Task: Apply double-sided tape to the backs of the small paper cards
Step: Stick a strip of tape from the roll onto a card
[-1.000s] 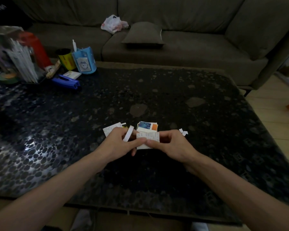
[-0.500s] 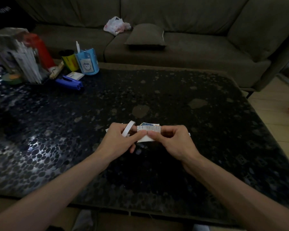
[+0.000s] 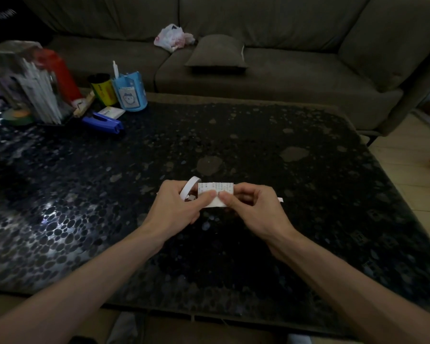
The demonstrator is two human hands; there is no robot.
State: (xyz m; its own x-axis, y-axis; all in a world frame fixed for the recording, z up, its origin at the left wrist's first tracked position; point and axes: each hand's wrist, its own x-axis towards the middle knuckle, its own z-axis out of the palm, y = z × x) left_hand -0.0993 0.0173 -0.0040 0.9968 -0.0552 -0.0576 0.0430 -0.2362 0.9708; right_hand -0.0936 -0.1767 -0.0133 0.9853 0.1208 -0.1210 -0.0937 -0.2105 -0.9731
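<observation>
A small white paper card (image 3: 215,192) with faint print is held above the dark pebbled table (image 3: 258,135), near the front middle. My left hand (image 3: 178,207) pinches the card's left edge with thumb and fingers, and a white curled tape strip (image 3: 189,186) arcs over that hand's fingers. My right hand (image 3: 252,209) pinches the card's lower right part, thumb on its face. The other cards on the table are hidden behind my hands; only a small white scrap (image 3: 280,199) shows to the right.
At the table's back left stand a blue cup (image 3: 129,94), a yellow and black can (image 3: 103,91), a blue stapler (image 3: 103,122), a clear holder with white sticks (image 3: 35,88) and a green tape roll (image 3: 18,116). A grey sofa (image 3: 271,70) runs behind.
Both hands lifted the card off the table pile and drew it a little nearer; the coloured cards seen behind it a second ago are now covered by my hands.
</observation>
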